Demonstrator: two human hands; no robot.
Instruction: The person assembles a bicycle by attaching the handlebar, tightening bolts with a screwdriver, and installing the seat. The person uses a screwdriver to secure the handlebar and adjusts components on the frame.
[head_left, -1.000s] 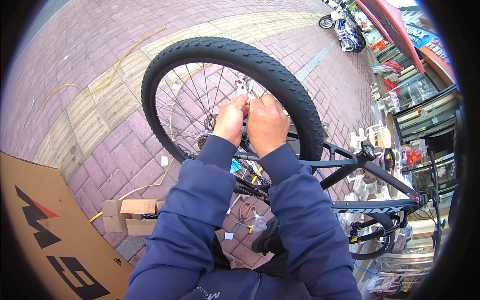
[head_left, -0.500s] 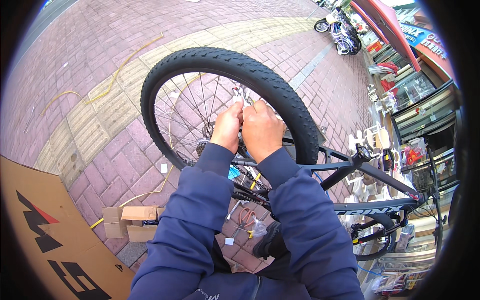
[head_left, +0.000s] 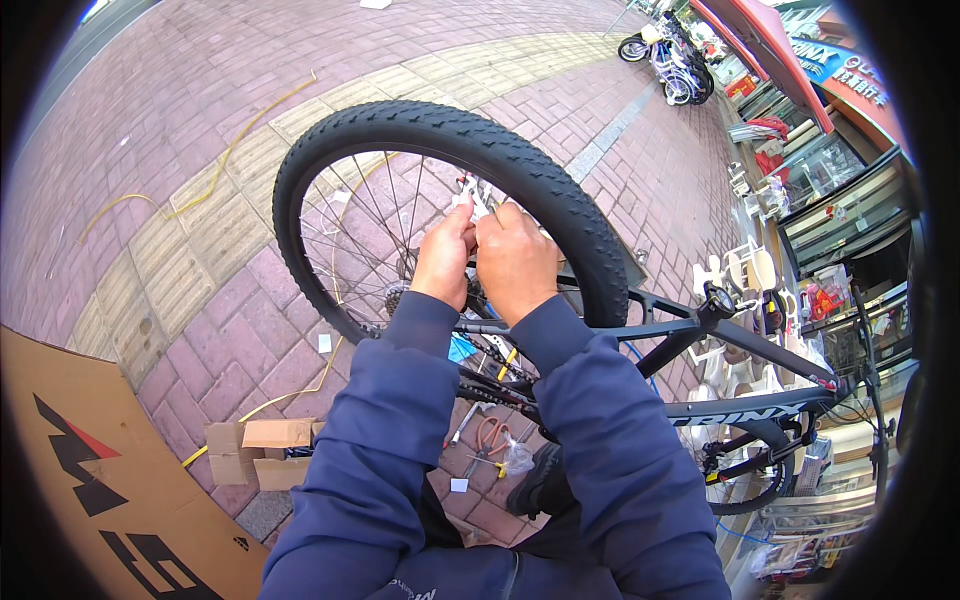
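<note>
My left hand [head_left: 443,262] and my right hand [head_left: 516,262] are close together in front of the bicycle's raised rear wheel. Fingers of both are curled round a small whitish thing with a bit of red [head_left: 470,192], whose kind I cannot make out. Most of it is hidden behind my fingers. Black knobbly tread covers the wheel's tire [head_left: 545,165], which arches over my hands. Thin spokes [head_left: 385,215] show to their left, above the rear sprockets [head_left: 395,298]. Below my wrists runs the chain [head_left: 490,345]; the dark bicycle frame [head_left: 765,362] stretches off to the right.
A large printed cardboard box [head_left: 75,450] stands at lower left, beside a small opened carton [head_left: 280,435]. Orange-handled pliers [head_left: 490,432] and a clear plastic bag [head_left: 516,458] lie near my shoe [head_left: 537,482]. A yellow hose [head_left: 232,150] crosses the paving. Parked bikes [head_left: 680,65] stand far right.
The view has shifted slightly, so the wheel sits a little further left. Both hands stay together, and slightly more of the whitish thing shows above my fingers.
</note>
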